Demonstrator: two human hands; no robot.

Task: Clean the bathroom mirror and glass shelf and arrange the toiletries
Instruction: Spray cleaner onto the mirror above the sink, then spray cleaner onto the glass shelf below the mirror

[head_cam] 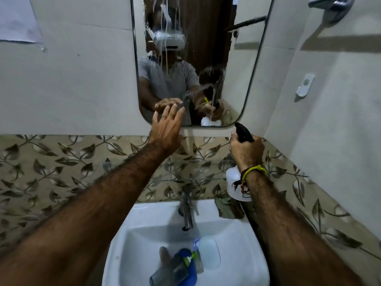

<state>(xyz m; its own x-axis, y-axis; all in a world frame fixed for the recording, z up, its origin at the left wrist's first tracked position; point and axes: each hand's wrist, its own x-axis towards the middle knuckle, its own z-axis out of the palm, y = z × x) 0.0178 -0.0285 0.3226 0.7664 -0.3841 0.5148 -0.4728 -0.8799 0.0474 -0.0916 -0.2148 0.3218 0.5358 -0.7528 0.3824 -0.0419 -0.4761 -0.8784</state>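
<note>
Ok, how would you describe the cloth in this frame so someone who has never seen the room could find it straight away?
Start at the white washbasin under the mirror and find the steel tap at its back edge. Just right of the tap, on the basin's rear right corner, lies the cloth, below the white spray bottle held in the right hand. It is the only soft, crumpled, dull olive-green thing; the toiletries sit down in the bowl.

Head camera looks forward and down, close over sink toward mirror.

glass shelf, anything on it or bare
Bare: the glass shelf shows only wall tiles through it; the toiletries lie in the sink.
</note>
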